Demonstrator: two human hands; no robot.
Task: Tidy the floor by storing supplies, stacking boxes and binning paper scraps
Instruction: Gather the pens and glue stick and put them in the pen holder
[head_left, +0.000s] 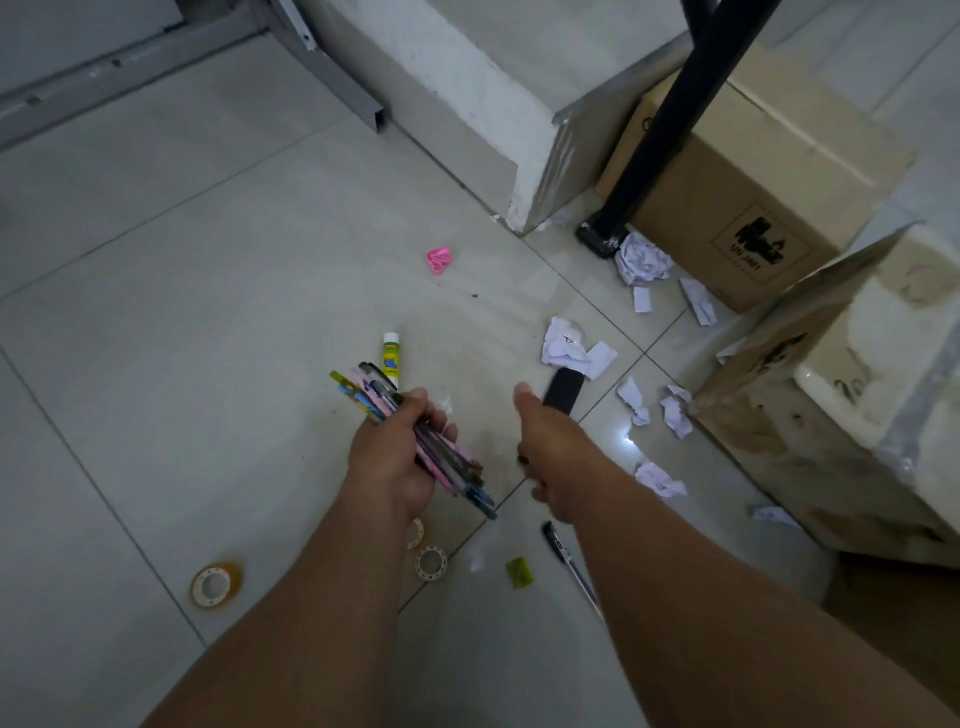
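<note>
My left hand is closed around a bundle of coloured pens and pencils, held low over the tiled floor. My right hand is curled to the right of it, and a black bar-shaped object sticks out past its knuckles, seemingly in its grip. A glue stick lies just beyond the bundle. Near my arms lie a black pen, a green sharpener and two tape rolls. Crumpled paper scraps are scattered to the right.
A closed cardboard box stands at the back right behind a black pole foot. A torn box with white foam stands at the right. A pink object lies mid-floor. A white wall corner juts in.
</note>
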